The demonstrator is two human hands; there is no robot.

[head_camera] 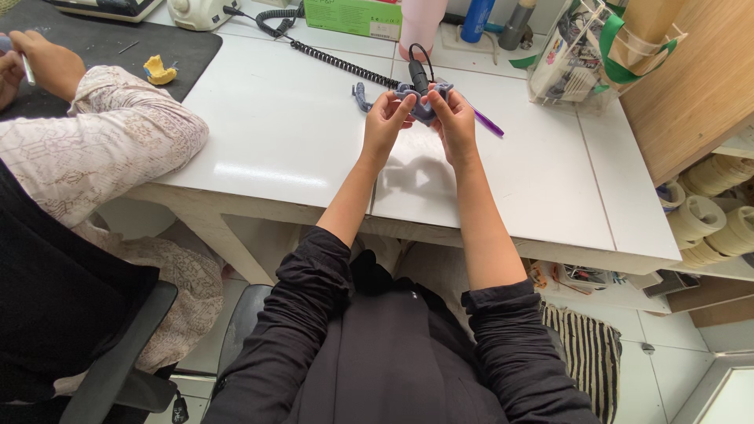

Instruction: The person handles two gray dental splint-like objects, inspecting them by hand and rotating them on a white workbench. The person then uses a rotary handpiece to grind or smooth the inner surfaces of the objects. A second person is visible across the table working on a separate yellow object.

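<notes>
Both hands (420, 114) grip grey piece (424, 110); green box (352, 17) behind, table's far edge.

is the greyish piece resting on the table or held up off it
Held up. Both hands, left hand and right hand, grip the greyish piece above the white table, and their shadow falls on the tabletop below.

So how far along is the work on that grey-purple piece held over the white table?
Done: can't tell. In hand: both hands, left hand and right hand, hold the small grey-purple moulded piece beside the black corded handpiece. Left: a second grey-purple piece lies untouched on the white table.
</notes>
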